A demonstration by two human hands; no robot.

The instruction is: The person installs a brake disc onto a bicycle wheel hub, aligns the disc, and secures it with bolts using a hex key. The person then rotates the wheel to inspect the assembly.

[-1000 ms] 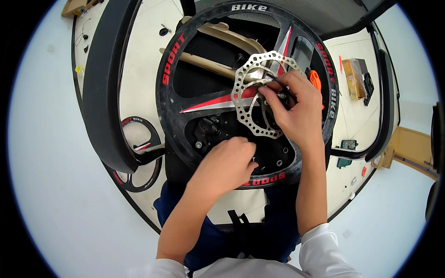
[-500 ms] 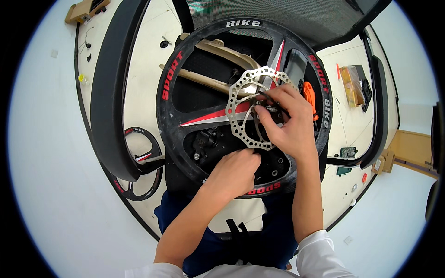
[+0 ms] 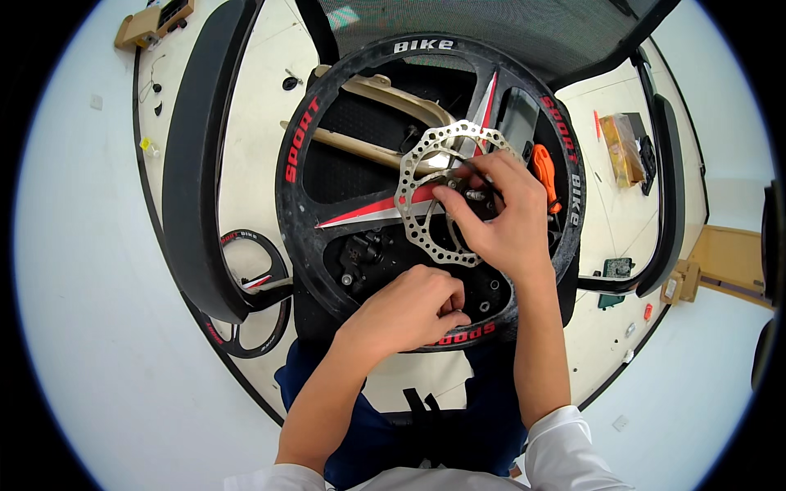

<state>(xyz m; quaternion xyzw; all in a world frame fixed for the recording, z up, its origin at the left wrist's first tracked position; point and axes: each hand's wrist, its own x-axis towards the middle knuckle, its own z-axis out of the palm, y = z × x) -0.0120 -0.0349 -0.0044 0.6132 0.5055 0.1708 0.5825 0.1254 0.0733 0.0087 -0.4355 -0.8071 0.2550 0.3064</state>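
Observation:
A black spoked wheel with red and silver trim lies flat in front of me. At its hub sits a silver brake disc with a wavy, drilled rim. My right hand reaches over the disc, its thumb and fingers curled round the hub. A thin dark piece shows beside these fingers; what they grip is mostly hidden. Lower down, my left hand is over the near part of the wheel, fingers curled and thumb close to the index finger. Whether it pinches a small part cannot be seen.
Inside the wheel openings lie a black brake caliper, a beige fork, an orange-handled tool and small nuts. Chair armrests flank the wheel. A second wheel stands at left; a yellow package lies right.
My left hand has rotated slightly, bringing its thumb and curled fingers into view at the near rim. My right thumb has moved a little left across the hub.

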